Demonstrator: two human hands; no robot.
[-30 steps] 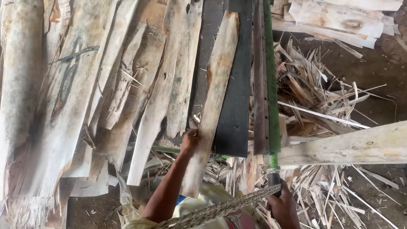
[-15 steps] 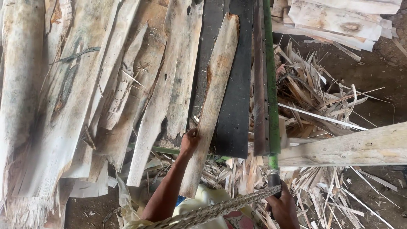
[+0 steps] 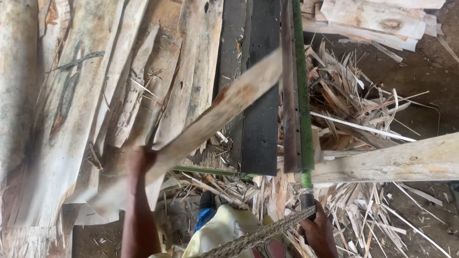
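plank swung across the cutting bench

the work surface is a dark metal bench (image 3: 260, 119) running from 12 to 6 o'clock in the middle of the view, edged on its right by a long green bar (image 3: 301, 86). bare earth floor (image 3: 420, 91) lies at 2 o'clock. a heavy pale beam (image 3: 397, 162) crosses at 3 o'clock

the plank (image 3: 210, 119) is a long, thin, pale strip of rough wood with rusty brown stains, blurred with motion. it lies slanted from 8 o'clock up toward 1 o'clock, its upper end over the dark bench beside the green bar. the left hand (image 3: 138, 157) is clenched around its lower part at 8 o'clock, though blur hides the fingers

the right hand (image 3: 316, 227) at 5 o'clock is closed round the dark handle (image 3: 307, 200) at the lower end of the green bar. a braided rope (image 3: 258, 236) runs from that hand toward 6 o'clock

a stack of similar rough planks (image 3: 71, 110) fills the left from 9 to 11 o'clock, just beside the bench. a heap of splinters and offcuts (image 3: 344, 95) lies right of the bar, with more scattered at 5 o'clock. cut boards (image 3: 373, 19) are piled at 1 o'clock
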